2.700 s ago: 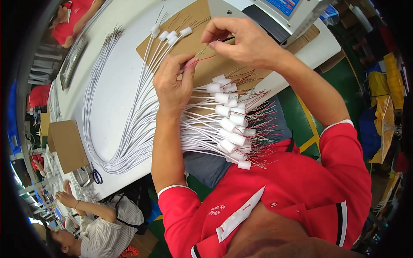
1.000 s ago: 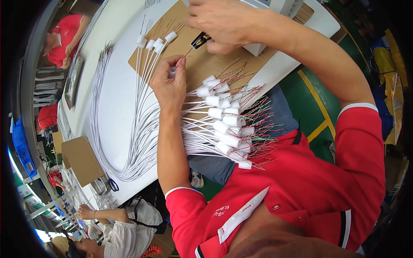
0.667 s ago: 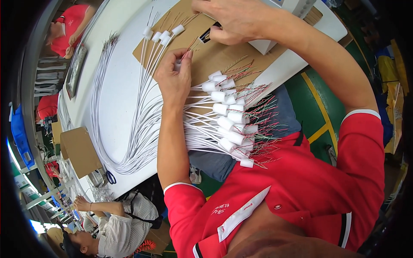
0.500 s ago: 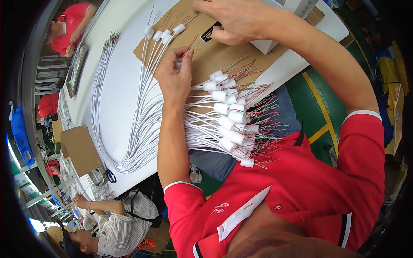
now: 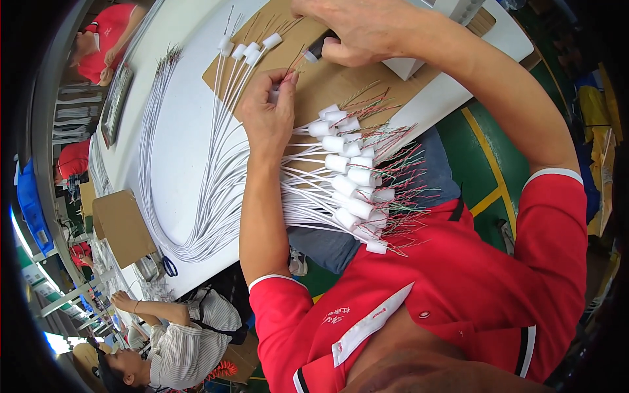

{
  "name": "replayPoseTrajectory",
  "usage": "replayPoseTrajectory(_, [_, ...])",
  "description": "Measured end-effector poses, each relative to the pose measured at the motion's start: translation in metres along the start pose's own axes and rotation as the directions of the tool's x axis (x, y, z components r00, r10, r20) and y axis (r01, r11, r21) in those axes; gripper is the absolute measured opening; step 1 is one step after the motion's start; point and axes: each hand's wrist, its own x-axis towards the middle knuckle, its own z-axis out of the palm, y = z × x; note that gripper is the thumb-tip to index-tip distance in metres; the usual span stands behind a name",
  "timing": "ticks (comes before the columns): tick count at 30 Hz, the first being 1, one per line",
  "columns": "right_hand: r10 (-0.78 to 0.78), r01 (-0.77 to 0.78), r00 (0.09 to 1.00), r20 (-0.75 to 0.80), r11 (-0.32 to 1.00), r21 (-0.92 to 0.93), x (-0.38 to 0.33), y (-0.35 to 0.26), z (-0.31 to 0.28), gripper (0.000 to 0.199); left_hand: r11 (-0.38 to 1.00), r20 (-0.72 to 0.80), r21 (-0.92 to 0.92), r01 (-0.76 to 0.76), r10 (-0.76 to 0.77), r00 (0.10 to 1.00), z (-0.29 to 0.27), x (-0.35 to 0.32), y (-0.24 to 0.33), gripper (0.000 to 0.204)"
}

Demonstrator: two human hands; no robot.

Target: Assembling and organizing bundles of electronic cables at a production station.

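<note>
1. Left hand, centre of the frame: fingers curled, with thumb and fingertips pinched on one thin white cable end at its upper edge. The palm rests over the fan of cables.
2. Right hand, top centre: fingers clenched around a small dark tool with a pale tip, which points down and to the left, near the left hand's fingertips. Its exact kind cannot be told.
3. White cables: a long bundle sweeping in a curve from the upper left of the frame down across the table and back toward the centre.
4. White sleeves, centre right: a cluster of short white tubes on the cable ends, each trailing fine red, green and bare wire strands toward the right, over the person's lap.
5. Finished ends, upper centre: a few sleeved cable tips lying side by side on the cardboard sheet.
6. White table: bears the cardboard sheet and the cables.
7. Scissors, lower left, with blue handles at the table's edge.
8. Other people: one in a striped shirt at the lower left; one in red at the upper left.
</note>
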Motion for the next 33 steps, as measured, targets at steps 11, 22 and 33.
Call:
replayPoseTrajectory(11, [-0.017, 0.021, 0.998, 0.065, 0.998, -0.060, -0.001, -0.004, -0.006, 0.053, 0.837, 0.246, -0.454, 0.304, -0.210, 0.946, -0.016, 0.008, -0.003, 0.035])
replayPoseTrajectory(22, [-0.103, 0.125, 0.991, 0.091, 0.948, -0.293, -0.003, -0.010, -0.008, 0.044, 0.985, 0.185, -0.118, 0.126, -0.103, 0.977, -0.006, 0.004, -0.005, 0.024])
replayPoseTrajectory(33, [-0.124, 0.158, 0.985, 0.120, 0.930, -0.332, -0.005, -0.005, -0.007, 0.032, 0.985, 0.172, -0.122, 0.121, -0.099, 0.980, -0.015, 0.004, -0.005, 0.014])
